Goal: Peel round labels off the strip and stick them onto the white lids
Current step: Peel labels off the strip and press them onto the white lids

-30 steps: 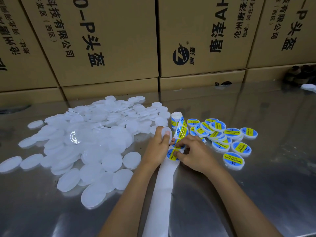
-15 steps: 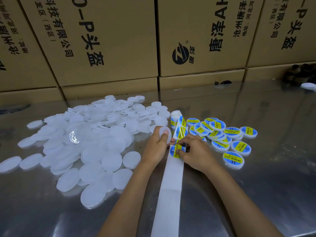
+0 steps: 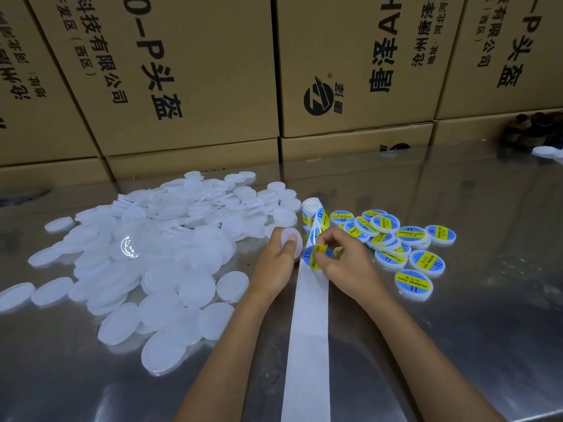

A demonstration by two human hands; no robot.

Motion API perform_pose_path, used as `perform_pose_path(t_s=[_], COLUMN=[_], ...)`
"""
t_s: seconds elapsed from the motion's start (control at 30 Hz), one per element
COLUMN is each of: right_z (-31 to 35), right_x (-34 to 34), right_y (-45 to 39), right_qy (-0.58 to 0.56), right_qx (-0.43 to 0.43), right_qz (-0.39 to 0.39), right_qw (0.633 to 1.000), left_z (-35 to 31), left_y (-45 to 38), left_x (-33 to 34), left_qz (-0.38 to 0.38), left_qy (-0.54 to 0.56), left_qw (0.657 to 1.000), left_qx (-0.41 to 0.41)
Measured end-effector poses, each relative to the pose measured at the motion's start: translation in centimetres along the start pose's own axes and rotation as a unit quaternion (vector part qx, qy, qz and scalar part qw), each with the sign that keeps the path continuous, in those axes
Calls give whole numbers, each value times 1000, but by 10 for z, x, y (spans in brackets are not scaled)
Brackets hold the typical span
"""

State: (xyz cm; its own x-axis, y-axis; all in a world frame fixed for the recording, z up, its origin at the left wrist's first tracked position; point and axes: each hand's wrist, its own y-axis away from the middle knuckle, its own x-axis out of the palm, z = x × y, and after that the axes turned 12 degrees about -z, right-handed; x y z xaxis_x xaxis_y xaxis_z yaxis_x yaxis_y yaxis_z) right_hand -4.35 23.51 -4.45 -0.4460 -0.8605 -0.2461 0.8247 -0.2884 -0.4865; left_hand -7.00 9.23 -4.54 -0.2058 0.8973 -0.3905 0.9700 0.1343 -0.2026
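Note:
My left hand (image 3: 275, 260) grips one white lid (image 3: 293, 240), held tilted just above the table. Beside it my right hand (image 3: 345, 261) pinches a round blue-and-yellow label (image 3: 313, 257) at the top of the white backing strip (image 3: 309, 345). The strip runs down toward the bottom edge and up to a small roll of labels (image 3: 311, 212). A big heap of plain white lids (image 3: 158, 254) lies to the left. Several labelled lids (image 3: 405, 248) lie to the right.
The work surface is a shiny metal table (image 3: 475, 315). Stacked cardboard boxes (image 3: 189, 71) wall off the back. A dark object (image 3: 533, 129) and a white lid (image 3: 547, 151) sit at the far right edge.
My right hand has lifted the label partly off the strip. The strip has slid forward and straightened. My left hand keeps hold of the lid.

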Motion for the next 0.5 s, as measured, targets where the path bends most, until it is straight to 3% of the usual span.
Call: perform_pose_path(t_s=[0.13,0.23,0.37,0.5], right_z=[3,3,6,12], right_x=[-3,-5,-7,-6], right_y=[-4,-7,-7,-6], right_qy=[-93,-134,-173,-193], right_qx=[78,124,155,166], right_qz=[-41,-62,-67,-57], right_qw=[992,981,970,965], left_z=[-3,-7,-13,-24], left_y=[1,-1,1,4], left_x=[0,-5,-14,-19], left_qz=[-10,-58,-74,-16], left_qy=[85,134,284,389], left_qw=[995,985,946,906], left_qx=[-44,-89,-135,-166])
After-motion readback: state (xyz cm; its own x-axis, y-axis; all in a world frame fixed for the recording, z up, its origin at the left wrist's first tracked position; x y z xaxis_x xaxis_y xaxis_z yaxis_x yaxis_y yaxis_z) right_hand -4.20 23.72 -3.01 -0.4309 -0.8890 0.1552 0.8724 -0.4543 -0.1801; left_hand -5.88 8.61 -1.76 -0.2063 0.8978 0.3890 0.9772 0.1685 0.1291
